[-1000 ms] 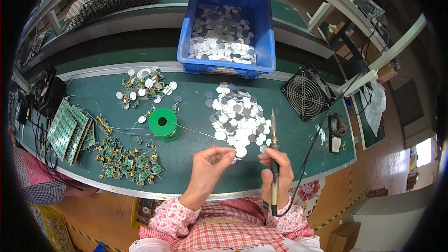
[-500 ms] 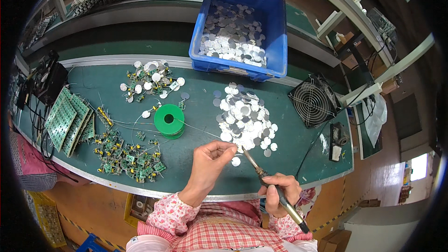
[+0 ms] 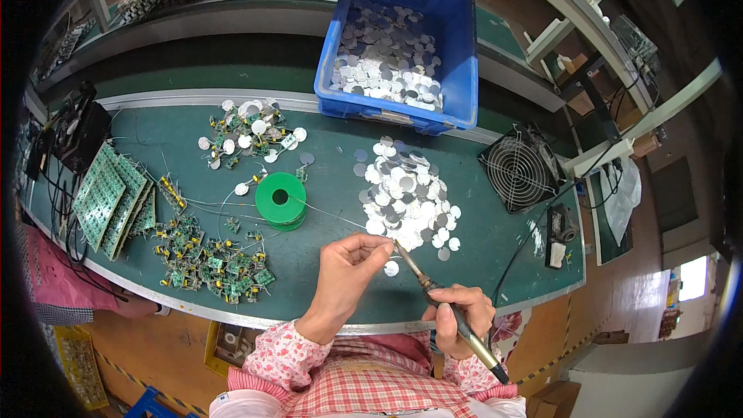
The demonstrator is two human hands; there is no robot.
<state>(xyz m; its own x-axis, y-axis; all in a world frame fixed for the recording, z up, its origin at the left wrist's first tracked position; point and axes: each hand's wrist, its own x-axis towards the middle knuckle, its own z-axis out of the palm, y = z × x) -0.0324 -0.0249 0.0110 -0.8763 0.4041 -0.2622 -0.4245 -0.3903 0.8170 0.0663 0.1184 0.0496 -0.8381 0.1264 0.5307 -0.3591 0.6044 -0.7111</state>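
My left hand [image 3: 348, 279] is closed in a pinch on the thin solder wire [image 3: 333, 214], which runs from the green spool [image 3: 267, 195] on the bench. In my right hand [image 3: 462, 317] is a soldering iron [image 3: 416, 275], its fingers wrapped round the handle. The iron's tip meets the left fingertips closely; whether they touch cannot be made out. Just beyond both hands lies a heap of round white and grey discs [image 3: 406, 193]. One single disc [image 3: 392, 268] lies nearer me, beside the iron's shaft.
A blue bin [image 3: 329, 70] of discs stands at the back. To the left are small wired circuit boards [image 3: 217, 263], boards with discs attached [image 3: 251, 131] and stacked green panels [image 3: 101, 197]. On the right are a fan [image 3: 520, 170] and a soldering iron stand [image 3: 559, 236].
The soldering iron and my right hand have shifted slightly left, and the tip has risen closer to my left fingertips. My left hand has stayed nearly still.
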